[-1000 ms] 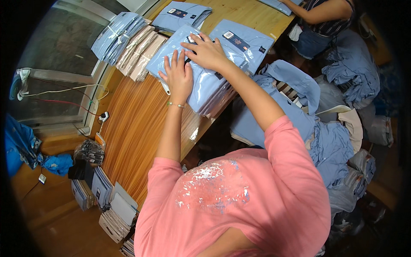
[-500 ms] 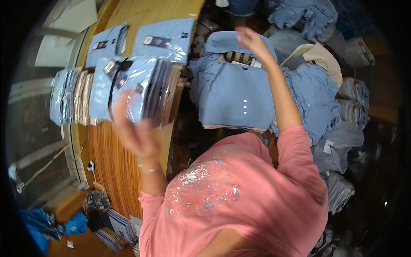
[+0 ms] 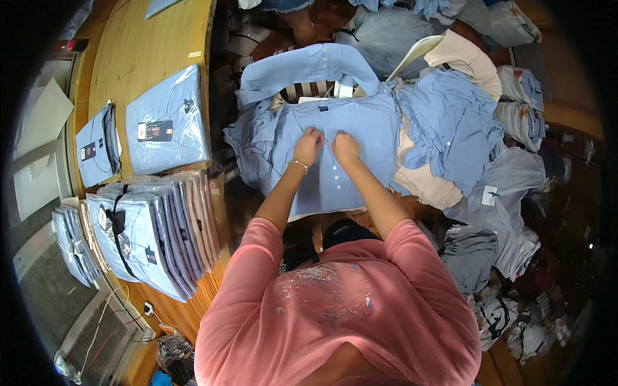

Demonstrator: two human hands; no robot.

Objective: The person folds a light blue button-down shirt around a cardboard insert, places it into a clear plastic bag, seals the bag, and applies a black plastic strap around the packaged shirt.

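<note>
A light blue shirt [image 3: 372, 132] lies spread in front of me, its buttoned placket running down the middle. My left hand [image 3: 309, 145] is closed at the placket below the neck, its fingers pinching the shirt's front. Close beside it, my right hand [image 3: 346, 148] is closed in the same way on the other side of the placket. A small gap separates the two hands, and the exact bit of cloth or button between the fingertips is too small to make out. White buttons [image 3: 336, 176] show below my hands. Beyond the neck, a blue folded-over part [image 3: 315, 61] stands up.
On the left, a wooden table [image 3: 148, 42] bears packed blue shirts [image 3: 168, 119] and a thick stack of bagged shirts [image 3: 138, 225]. Crumpled blue garments [image 3: 450, 122] lie to the right, beside a beige cloth [image 3: 473, 55] and clear plastic bags [image 3: 502, 180].
My left hand has moved right from the bagged stack to the shirt's placket. My right hand has come down from the upper part to meet it. The view has shifted too.
</note>
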